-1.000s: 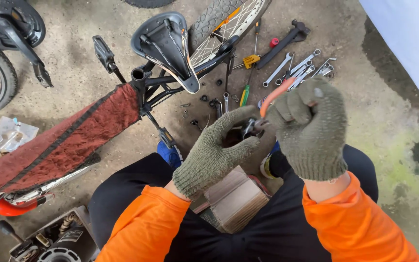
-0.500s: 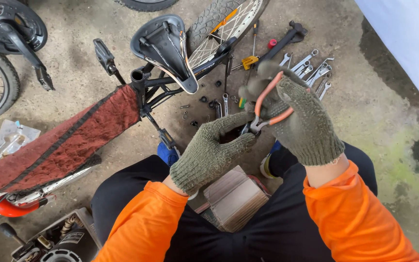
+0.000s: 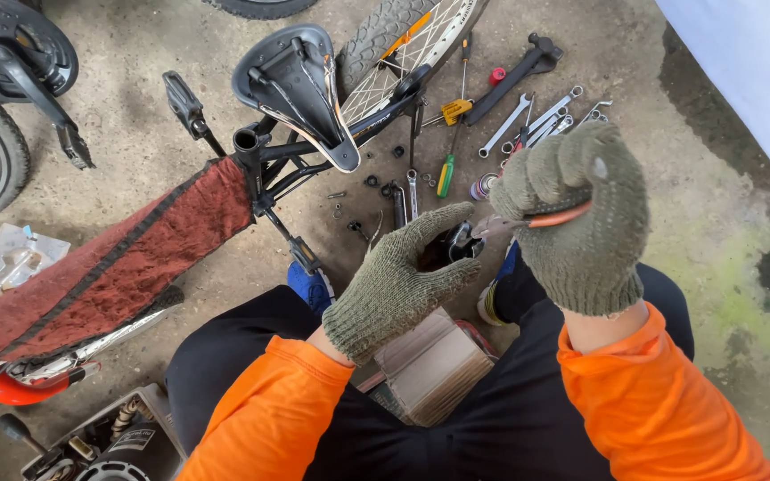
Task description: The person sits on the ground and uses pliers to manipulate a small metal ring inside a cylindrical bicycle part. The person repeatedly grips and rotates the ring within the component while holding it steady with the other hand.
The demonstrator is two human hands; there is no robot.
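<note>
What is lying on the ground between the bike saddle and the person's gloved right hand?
In the head view, between the saddle and the right hand lie a green-handled screwdriver, a small wrench and scattered nuts on the concrete.

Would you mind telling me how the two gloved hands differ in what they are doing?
The right hand is a closed fist around orange-handled pliers; the left hand cups a small dark part. The right hand is held higher, the left hand lower, nearer the lap. Both wear green knit gloves.

Olive knit gloves [image 3: 572, 214], orange-handled pliers [image 3: 556, 216], orange sleeves [image 3: 265, 419].
</note>
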